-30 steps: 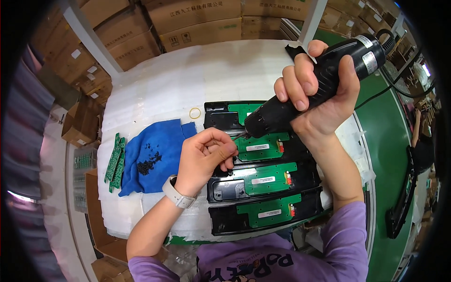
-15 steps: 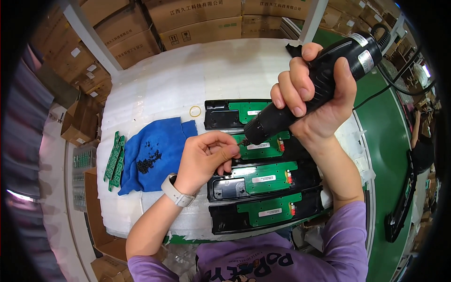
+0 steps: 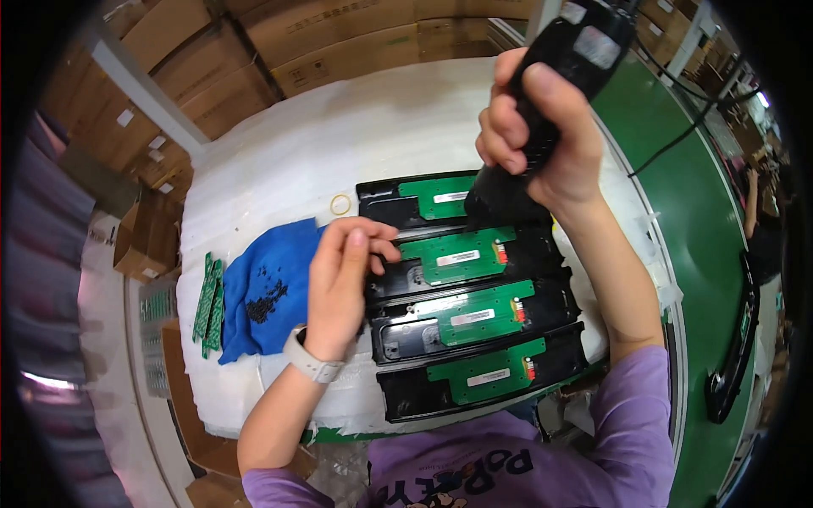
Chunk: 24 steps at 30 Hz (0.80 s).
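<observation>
My right hand [image 3: 572,152] grips a black corded electric screwdriver [image 3: 500,196], its lower end pointing down between the far panel and the one in front of it. The bit's tip is hard to make out. My left hand [image 3: 334,275] hovers at the left end of that second black panel [image 3: 533,240], fingers loosely bent and apart, nothing visible in them. A green circuit board [image 3: 457,256] with a white label and a red-and-white connector lies in this panel. Several such panels with boards are lined up one before another. Small black screws [image 3: 265,303] lie piled on a blue cloth [image 3: 288,250].
Two or more narrow green circuit boards [image 3: 206,309] lie left of the cloth. A yellow ring [image 3: 340,204] rests on the white table cover [image 3: 288,161]. Cardboard boxes [image 3: 339,42] stand behind the table. The screwdriver's cable [image 3: 690,131] hangs at the right.
The screwdriver has lifted off the second panel's board, tilting more upright and moving away from me. My left hand has drawn back leftward from its tip, and its pinch has loosened.
</observation>
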{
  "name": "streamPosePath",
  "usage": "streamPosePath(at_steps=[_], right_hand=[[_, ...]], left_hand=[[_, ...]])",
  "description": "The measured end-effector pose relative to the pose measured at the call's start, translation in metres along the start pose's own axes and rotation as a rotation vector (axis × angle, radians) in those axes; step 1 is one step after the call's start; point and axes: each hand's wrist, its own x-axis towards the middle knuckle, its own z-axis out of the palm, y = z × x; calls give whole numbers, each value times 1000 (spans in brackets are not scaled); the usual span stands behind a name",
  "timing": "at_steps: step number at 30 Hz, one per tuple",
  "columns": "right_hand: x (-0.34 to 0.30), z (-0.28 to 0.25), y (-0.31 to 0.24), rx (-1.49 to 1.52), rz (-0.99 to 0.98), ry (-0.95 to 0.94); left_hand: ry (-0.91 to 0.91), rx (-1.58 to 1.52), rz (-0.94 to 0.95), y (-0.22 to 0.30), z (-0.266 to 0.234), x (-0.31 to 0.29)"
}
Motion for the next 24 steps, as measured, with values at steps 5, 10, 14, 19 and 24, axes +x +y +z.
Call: streamPosePath(at_steps=[5, 10, 14, 19, 24], right_hand=[[2, -25, 2, -371, -69, -39], [5, -28, 6, -353, -91, 11], [6, -32, 6, -365, -115, 3], [9, -34, 10, -336, -106, 41], [10, -29, 14, -422, -66, 1]], left_hand=[[-10, -88, 20, 2, 3, 2], [-31, -132, -4, 3, -1, 0], [-51, -85, -52, 12, 1, 1], [-237, -108, -270, 23, -11, 0], [-68, -139, -239, 12, -5, 3]])
